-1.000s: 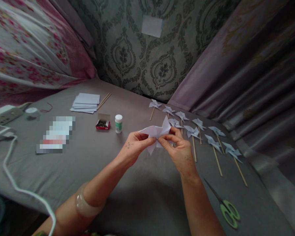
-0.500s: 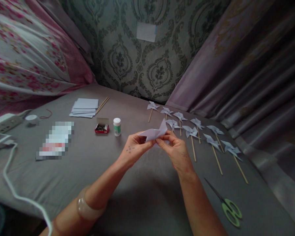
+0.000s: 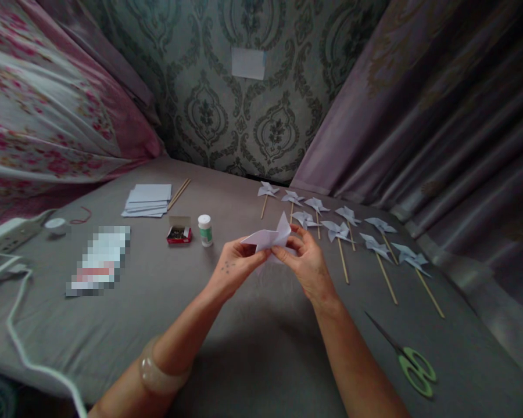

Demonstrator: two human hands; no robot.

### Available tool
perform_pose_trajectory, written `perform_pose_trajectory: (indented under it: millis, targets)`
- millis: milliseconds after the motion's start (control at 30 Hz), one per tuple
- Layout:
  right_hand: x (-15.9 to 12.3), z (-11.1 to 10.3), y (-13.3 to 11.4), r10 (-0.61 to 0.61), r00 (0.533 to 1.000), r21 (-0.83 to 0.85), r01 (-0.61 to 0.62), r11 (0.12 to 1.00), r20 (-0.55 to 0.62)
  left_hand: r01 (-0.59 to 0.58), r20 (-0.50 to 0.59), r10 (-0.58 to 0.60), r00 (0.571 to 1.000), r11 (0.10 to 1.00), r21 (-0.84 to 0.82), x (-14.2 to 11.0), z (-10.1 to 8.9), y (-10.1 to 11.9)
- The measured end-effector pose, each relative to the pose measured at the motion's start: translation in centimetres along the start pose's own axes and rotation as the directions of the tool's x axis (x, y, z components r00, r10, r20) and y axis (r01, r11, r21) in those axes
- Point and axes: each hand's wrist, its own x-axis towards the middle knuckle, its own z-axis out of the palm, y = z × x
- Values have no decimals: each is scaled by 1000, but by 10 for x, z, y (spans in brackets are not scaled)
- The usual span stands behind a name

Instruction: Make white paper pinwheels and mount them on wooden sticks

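We've still got our left hand (image 3: 232,268) and right hand (image 3: 310,266) pinching the paper pinwheel (image 3: 268,238) near its centre; underside shows less now, folds remain finger-held.

"What's on the gray cloth (image 3: 253,354)?"

"At the left, a power strip (image 3: 15,237), a white cable (image 3: 20,342), a round white object (image 3: 56,226), a red string (image 3: 85,216) and a pixelated item (image 3: 102,261)."

"Farther back?"

"Stacked white paper (image 3: 148,200), with thin sticks (image 3: 179,194) just beside it. Nearer, an open red box (image 3: 179,232) of small pieces sits near an upright bottle (image 3: 206,231)."

"And the right?"

"Nine white pinwheels (image 3: 337,230) with sticks. Green-handled scissors (image 3: 412,363) lie closer to the front, apart from them."
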Motion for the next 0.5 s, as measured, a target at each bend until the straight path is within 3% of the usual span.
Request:
perform_pose_trajectory:
  millis: [167,500]
  targets:
    - [0,-1,-1,29,996,-42,-25,999,81,18,4,-18,1000,1000,21,1,-2,-2]
    - [8,0,16,102,993,18,-103,994,52,101,-64,-96,993,993,68,9,-12,-18]
